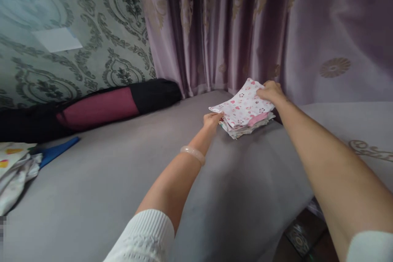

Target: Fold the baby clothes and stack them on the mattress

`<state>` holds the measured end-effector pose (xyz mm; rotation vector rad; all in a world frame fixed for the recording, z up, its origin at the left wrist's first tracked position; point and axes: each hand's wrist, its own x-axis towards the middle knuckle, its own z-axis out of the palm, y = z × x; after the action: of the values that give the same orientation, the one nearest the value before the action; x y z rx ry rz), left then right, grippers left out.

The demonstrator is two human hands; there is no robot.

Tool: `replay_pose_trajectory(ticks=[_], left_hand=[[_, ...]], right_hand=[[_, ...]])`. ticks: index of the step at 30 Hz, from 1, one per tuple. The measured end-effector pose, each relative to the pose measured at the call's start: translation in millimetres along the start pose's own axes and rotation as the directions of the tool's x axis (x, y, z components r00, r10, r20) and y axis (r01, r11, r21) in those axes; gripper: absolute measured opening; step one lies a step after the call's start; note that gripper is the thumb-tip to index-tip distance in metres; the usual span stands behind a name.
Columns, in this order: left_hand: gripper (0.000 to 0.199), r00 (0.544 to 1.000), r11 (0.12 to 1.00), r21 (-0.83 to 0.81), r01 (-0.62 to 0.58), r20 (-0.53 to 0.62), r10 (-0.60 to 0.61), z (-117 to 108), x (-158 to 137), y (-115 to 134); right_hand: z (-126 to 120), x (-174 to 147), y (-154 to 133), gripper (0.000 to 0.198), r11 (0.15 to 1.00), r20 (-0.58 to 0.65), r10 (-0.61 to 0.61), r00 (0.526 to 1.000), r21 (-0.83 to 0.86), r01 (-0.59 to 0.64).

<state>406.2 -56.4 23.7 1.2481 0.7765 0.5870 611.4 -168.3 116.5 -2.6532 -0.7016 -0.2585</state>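
Note:
A folded white cloth point(241, 104) with pink hearts and flower prints lies on top of a stack of folded cloths point(242, 132) near the curtain. My left hand point(212, 119) pinches the near-left edge of the printed cloth, thumb on top. At its right side my right hand point(272, 92) grips the cloth, thumb on the upper face and the other fingers mostly hidden. A pink patch shows on the cloth's front edge. Whether the cloth rests fully on the stack I cannot tell.
A long black and maroon bag point(98, 108) lies along the patterned wall point(89, 16). Crumpled printed fabric point(15, 172) and a blue piece point(58, 151) lie at the left of the grey bed surface point(123, 180). Purple curtains point(215, 28) hang behind the stack.

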Motion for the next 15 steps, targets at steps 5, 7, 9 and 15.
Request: replay_pose_trajectory(ticks=[5, 7, 9, 15], left_hand=[[0.021, 0.998, 0.998, 0.012, 0.064, 0.01, -0.065, 15.1, 5.6, -13.2], [0.019, 0.997, 0.997, 0.021, 0.08, 0.011, -0.08, 17.8, 6.0, -18.4], [0.017, 0.996, 0.995, 0.026, 0.092, 0.008, -0.092, 18.4, 5.6, -22.9], [0.017, 0.993, 0.993, 0.016, 0.12, -0.003, -0.12, 14.6, 7.8, -31.1]], right_hand=[[8.2, 0.0, 5.9, 0.046, 0.998, 0.005, 0.058, 0.998, 0.022, -0.058], [13.0, 2.0, 10.5, 0.047, 0.998, 0.013, 0.06, 0.998, 0.023, -0.06], [17.9, 4.5, 15.1, 0.05, 0.997, 0.025, 0.073, 0.997, 0.025, -0.073], [26.0, 8.0, 21.8, 0.049, 0.995, 0.044, 0.097, 0.994, 0.019, -0.098]])
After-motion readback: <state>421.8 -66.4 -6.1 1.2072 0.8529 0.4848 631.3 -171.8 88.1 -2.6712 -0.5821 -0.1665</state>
